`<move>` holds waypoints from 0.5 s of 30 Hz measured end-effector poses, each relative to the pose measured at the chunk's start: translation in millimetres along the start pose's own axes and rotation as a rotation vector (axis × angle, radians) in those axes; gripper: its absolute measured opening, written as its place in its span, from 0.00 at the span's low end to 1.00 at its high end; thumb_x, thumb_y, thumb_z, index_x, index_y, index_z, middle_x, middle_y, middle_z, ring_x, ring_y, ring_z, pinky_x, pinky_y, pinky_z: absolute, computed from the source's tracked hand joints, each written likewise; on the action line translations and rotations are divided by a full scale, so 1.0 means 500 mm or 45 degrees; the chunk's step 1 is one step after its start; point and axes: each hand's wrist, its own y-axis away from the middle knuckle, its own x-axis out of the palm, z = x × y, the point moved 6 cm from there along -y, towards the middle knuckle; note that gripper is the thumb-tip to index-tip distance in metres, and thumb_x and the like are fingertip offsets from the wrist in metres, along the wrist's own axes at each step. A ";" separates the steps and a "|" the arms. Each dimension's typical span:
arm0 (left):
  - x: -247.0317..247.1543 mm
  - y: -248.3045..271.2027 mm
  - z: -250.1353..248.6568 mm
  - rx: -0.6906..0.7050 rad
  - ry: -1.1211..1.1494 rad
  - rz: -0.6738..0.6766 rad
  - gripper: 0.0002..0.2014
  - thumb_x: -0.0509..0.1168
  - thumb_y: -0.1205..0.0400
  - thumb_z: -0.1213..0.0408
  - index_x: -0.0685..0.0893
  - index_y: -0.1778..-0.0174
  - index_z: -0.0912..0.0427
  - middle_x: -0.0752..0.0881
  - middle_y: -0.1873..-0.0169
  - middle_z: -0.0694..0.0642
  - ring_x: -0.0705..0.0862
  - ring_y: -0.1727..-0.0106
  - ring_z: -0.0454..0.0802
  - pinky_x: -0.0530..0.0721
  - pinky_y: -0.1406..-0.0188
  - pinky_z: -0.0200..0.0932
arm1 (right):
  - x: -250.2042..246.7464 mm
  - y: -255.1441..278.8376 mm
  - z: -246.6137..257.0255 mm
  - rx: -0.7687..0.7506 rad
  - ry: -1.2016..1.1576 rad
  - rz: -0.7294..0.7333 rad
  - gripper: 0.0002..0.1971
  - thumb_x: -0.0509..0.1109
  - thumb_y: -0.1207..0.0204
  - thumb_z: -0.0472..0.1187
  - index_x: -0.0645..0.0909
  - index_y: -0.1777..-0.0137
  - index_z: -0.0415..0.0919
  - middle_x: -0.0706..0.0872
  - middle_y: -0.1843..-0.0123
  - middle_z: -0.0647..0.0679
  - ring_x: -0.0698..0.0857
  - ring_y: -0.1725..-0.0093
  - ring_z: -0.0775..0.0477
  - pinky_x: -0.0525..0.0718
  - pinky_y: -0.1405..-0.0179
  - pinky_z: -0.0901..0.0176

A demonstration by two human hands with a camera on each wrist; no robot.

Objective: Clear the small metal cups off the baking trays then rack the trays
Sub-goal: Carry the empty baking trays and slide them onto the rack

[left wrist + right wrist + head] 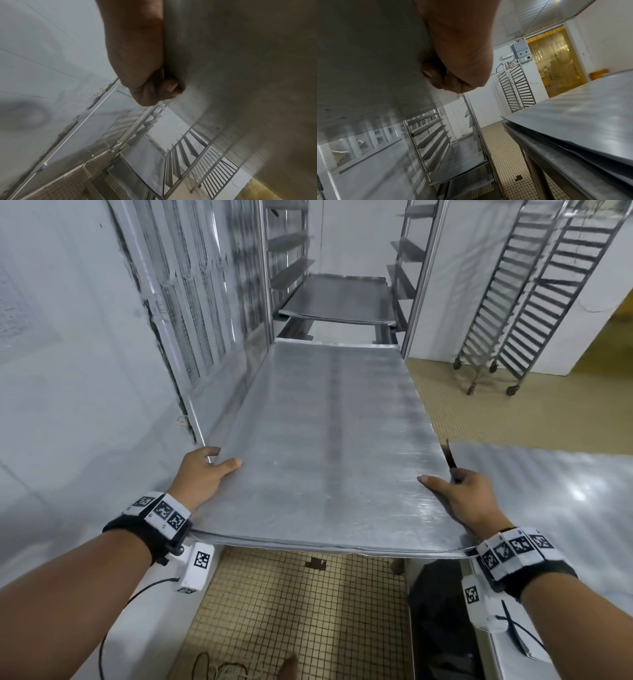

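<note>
A large bare metal baking tray [325,446] is held level in front of me, its far end at the mouth of the steel rack [414,285]. My left hand [205,470] grips its near left edge, thumb on top and fingers curled beneath [164,86]. My right hand [452,494] grips the near right edge the same way, fingers curled beneath [436,75]. Both wrist views look up at the tray's underside [240,67] [368,54]. Another tray [335,299] sits on a rack shelf ahead [464,159]. No small metal cups are in view.
A white wall [68,371] runs close on the left. To my right a steel table [556,162] carries more trays [548,491]. Two empty wheeled racks [520,302] stand at the back right. Tiled floor [291,611] lies below; a yellow strip-curtain doorway [554,58] is far right.
</note>
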 end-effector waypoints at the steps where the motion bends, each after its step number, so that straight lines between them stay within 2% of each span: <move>1: 0.003 -0.013 0.001 -0.009 0.005 0.010 0.19 0.81 0.26 0.60 0.88 0.43 0.65 0.92 0.52 0.59 0.91 0.58 0.48 0.91 0.53 0.44 | 0.005 -0.012 -0.002 0.024 0.012 -0.003 0.37 0.90 0.43 0.54 0.84 0.44 0.26 0.93 0.54 0.34 0.93 0.51 0.34 0.90 0.44 0.39; 3: 0.009 -0.038 -0.003 -0.011 0.007 0.024 0.15 0.79 0.24 0.63 0.87 0.45 0.64 0.90 0.57 0.53 0.88 0.68 0.36 0.87 0.66 0.31 | 0.013 -0.040 -0.007 0.062 0.019 -0.007 0.45 0.91 0.48 0.60 0.83 0.40 0.26 0.92 0.51 0.31 0.92 0.51 0.37 0.89 0.41 0.33; 5: 0.017 -0.069 -0.006 -0.026 0.011 0.038 0.12 0.78 0.23 0.64 0.85 0.47 0.59 0.87 0.60 0.49 0.86 0.72 0.29 0.81 0.73 0.24 | 0.020 -0.072 -0.013 0.084 0.051 -0.032 0.50 0.91 0.52 0.63 0.81 0.39 0.25 0.90 0.50 0.27 0.90 0.54 0.41 0.87 0.40 0.30; 7: 0.023 -0.094 -0.021 -0.004 -0.030 0.041 0.09 0.77 0.21 0.65 0.82 0.54 0.52 0.83 0.62 0.46 0.84 0.74 0.25 0.77 0.75 0.21 | 0.025 -0.107 -0.020 0.095 0.106 -0.060 0.51 0.90 0.54 0.67 0.79 0.42 0.26 0.92 0.54 0.37 0.91 0.52 0.44 0.90 0.42 0.39; 8: 0.026 -0.109 -0.026 0.010 -0.040 0.036 0.10 0.76 0.21 0.65 0.80 0.53 0.52 0.81 0.62 0.45 0.84 0.73 0.27 0.76 0.75 0.20 | 0.024 -0.130 -0.031 0.105 0.127 -0.075 0.49 0.89 0.54 0.68 0.78 0.45 0.31 0.91 0.52 0.43 0.91 0.50 0.45 0.89 0.42 0.44; 9: 0.029 -0.127 -0.026 0.017 -0.043 0.037 0.12 0.77 0.21 0.65 0.80 0.50 0.53 0.81 0.62 0.46 0.85 0.71 0.32 0.76 0.75 0.20 | 0.024 -0.146 -0.035 0.120 0.136 -0.098 0.48 0.89 0.55 0.69 0.77 0.44 0.36 0.89 0.47 0.45 0.91 0.45 0.44 0.88 0.40 0.45; 11: 0.034 -0.162 -0.027 0.030 -0.048 0.037 0.18 0.77 0.22 0.62 0.78 0.41 0.55 0.82 0.63 0.47 0.83 0.66 0.37 0.76 0.74 0.20 | 0.029 -0.185 -0.048 0.146 0.139 -0.104 0.48 0.89 0.55 0.70 0.78 0.43 0.39 0.87 0.40 0.45 0.88 0.42 0.45 0.86 0.39 0.49; 13: 0.037 -0.196 -0.020 0.028 -0.067 0.046 0.19 0.78 0.22 0.61 0.79 0.39 0.55 0.83 0.62 0.47 0.82 0.63 0.39 0.77 0.73 0.21 | 0.043 -0.203 -0.038 0.152 0.191 -0.104 0.42 0.87 0.55 0.72 0.76 0.50 0.46 0.84 0.50 0.47 0.85 0.51 0.48 0.84 0.52 0.55; 15: 0.044 -0.231 -0.012 0.020 -0.089 0.055 0.20 0.78 0.23 0.60 0.80 0.38 0.56 0.85 0.59 0.50 0.83 0.61 0.39 0.83 0.64 0.27 | 0.059 -0.210 -0.017 0.145 0.257 -0.126 0.35 0.85 0.50 0.73 0.72 0.60 0.50 0.81 0.61 0.51 0.81 0.65 0.52 0.78 0.65 0.62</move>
